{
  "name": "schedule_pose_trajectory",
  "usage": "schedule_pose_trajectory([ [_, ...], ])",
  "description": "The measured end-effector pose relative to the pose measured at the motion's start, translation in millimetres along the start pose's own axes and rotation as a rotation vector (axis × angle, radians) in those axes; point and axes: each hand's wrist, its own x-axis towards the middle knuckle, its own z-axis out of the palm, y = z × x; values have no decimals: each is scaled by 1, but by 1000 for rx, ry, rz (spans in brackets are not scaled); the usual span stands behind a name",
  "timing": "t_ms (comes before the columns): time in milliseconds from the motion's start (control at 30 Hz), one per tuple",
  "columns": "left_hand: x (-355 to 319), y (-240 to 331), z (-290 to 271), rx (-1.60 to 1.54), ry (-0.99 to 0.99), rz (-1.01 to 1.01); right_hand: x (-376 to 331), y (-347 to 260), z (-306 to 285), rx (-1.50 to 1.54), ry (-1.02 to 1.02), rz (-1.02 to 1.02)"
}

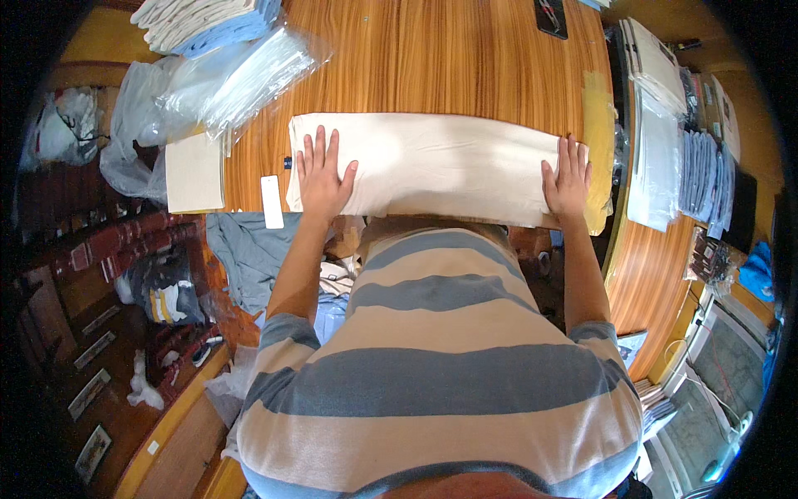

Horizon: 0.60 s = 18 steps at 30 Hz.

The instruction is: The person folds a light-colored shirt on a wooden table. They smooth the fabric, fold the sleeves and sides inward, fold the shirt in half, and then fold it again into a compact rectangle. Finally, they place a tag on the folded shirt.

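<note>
cream cloth pressed flat under two spread hands

the folded cream cloth (pixel 432 170) is lain along the near edge of the wooden surface (pixel 465 58); the left hand (pixel 322 179) and right hand (pixel 567 179) are laid open, fingers apart, on its two ends, seemingly for smoothing; clear bags (pixel 241 75) are piled farther back.

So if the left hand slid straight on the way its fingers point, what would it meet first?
Probably the clear plastic bags. The left hand lies flat on the folded cream cloth, fingers aimed across the table; beyond the cloth's far edge comes bare wood.
</note>
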Motion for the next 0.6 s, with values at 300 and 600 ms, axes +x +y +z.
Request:
schedule_pose_trajectory([
  [300, 38, 31, 4, 85, -49, 99, -2, -8, 11, 52, 53, 31],
  [600, 109, 24, 12, 71, 0, 182, 44, 4, 19, -4, 138, 119],
])
